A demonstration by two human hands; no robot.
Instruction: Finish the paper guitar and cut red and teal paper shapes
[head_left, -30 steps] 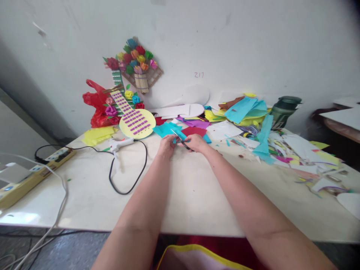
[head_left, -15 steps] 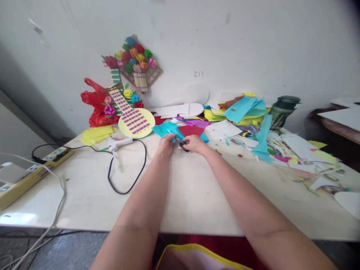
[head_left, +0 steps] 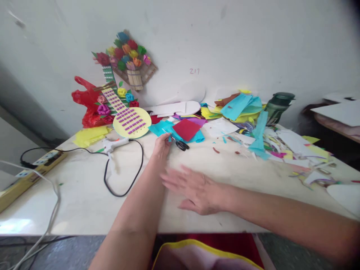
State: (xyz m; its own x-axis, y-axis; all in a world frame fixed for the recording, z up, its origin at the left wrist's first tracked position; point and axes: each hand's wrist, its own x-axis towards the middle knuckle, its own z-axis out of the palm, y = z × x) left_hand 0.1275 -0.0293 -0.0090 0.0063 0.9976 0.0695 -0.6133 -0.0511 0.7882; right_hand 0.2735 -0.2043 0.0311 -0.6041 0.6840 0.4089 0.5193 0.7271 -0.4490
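Note:
Black-handled scissors (head_left: 182, 145) lie on the table in front of a square of red paper (head_left: 188, 129) and blue crepe paper (head_left: 161, 128). Beside their blades, my left hand (head_left: 162, 146) has its fingers pinched together, with a small bit of blue at the fingertips. My right hand (head_left: 194, 188) is nearer to me, slightly blurred, fingers stretched out and pointing left, holding nothing. It is over the table near my left forearm.
On the left are a white glue gun (head_left: 116, 143) with a looped black cord and a power strip (head_left: 33, 176). A paper guitar shape (head_left: 132, 123) stands behind. Paper scraps (head_left: 292, 144) and a green bottle (head_left: 279, 107) occupy the right.
My right hand has let go of the scissors and moved back toward me, its fingers now spread. The scissors now rest on the table. My left hand remains near the blue paper.

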